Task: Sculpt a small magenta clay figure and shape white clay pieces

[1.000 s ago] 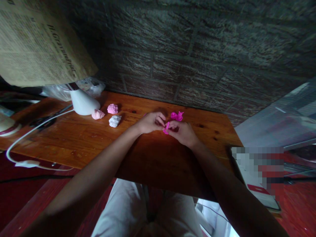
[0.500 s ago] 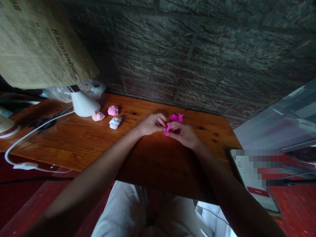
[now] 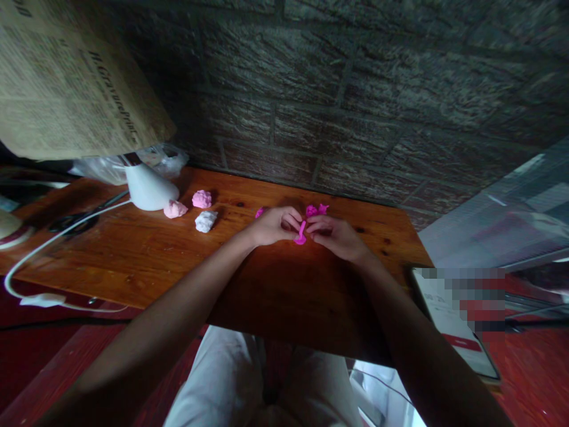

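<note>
Between my hands is a small magenta piece of modelling clay (image 3: 301, 238), with a thin strip rising from a wider rounded end. My left hand (image 3: 276, 226) pinches its left side with curled fingers. Just right of it, my right hand (image 3: 338, 237) has thumb and fingers a little apart, seemingly off the clay. Behind the right hand lie crumpled magenta clay bits (image 3: 316, 210). Another magenta bit (image 3: 259, 212) is partly hidden behind my left hand. Farther left sit a pink lump (image 3: 201, 198), a pale pink lump (image 3: 175, 209) and a white lump (image 3: 206, 221).
A lamp with a white base (image 3: 151, 188) and newsprint-patterned shade (image 3: 84, 89) stands left on the wooden table (image 3: 146, 261). Near its white cable (image 3: 48, 243) are dark scissors (image 3: 73, 222) and a clear plastic bag (image 3: 171, 160). A tablet-like screen (image 3: 444, 308) lies right; a brick wall (image 3: 302, 101) rises behind.
My right hand has moved slightly right, off the magenta clay it was pinching. The clay's strip now shows more fully beside my left fingers.
</note>
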`<control>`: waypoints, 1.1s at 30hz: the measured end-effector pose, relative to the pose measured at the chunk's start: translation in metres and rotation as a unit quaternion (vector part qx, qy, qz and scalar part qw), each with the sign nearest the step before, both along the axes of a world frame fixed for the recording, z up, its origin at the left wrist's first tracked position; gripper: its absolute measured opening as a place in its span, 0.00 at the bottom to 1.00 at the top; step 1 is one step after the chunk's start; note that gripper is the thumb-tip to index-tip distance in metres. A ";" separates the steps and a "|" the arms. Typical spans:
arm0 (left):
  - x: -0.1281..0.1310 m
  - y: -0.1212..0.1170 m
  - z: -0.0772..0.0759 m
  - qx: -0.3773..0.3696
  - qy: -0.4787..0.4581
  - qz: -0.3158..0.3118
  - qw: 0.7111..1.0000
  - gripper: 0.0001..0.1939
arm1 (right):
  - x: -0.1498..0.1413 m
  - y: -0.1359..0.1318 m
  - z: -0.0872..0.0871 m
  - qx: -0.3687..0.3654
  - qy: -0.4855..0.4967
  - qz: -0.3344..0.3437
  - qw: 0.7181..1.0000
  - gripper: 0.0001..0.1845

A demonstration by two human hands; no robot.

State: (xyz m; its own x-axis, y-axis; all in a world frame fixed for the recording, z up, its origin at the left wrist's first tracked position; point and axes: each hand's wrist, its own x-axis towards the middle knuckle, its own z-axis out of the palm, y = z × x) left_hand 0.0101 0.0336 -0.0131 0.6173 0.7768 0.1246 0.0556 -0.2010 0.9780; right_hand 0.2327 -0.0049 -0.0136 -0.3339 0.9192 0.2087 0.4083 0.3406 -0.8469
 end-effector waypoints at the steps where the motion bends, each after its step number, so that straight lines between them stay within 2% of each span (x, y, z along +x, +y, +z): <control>1: 0.001 -0.001 0.000 0.006 0.005 -0.004 1.000 0.18 | -0.001 0.000 0.000 -0.001 -0.001 -0.001 1.000 0.09; 11: 0.004 0.002 -0.006 0.070 0.031 -0.034 0.996 0.10 | -0.004 -0.001 0.002 -0.003 0.003 0.012 1.000 0.06; 18: 0.001 0.004 -0.009 0.040 0.011 -0.045 0.998 0.13 | -0.008 -0.003 0.004 -0.002 0.027 0.046 0.999 0.04; 23: 0.002 0.004 -0.013 -0.004 0.001 -0.036 0.999 0.18 | -0.007 -0.002 0.002 -0.009 0.043 0.037 0.998 0.05; 28: -0.002 0.003 -0.007 -0.035 -0.017 -0.057 0.998 0.22 | -0.005 -0.001 0.001 -0.017 0.053 0.047 0.997 0.06; 33: -0.008 0.008 -0.005 -0.012 -0.004 -0.033 0.999 0.19 | -0.008 -0.003 0.003 -0.019 0.045 0.052 0.997 0.04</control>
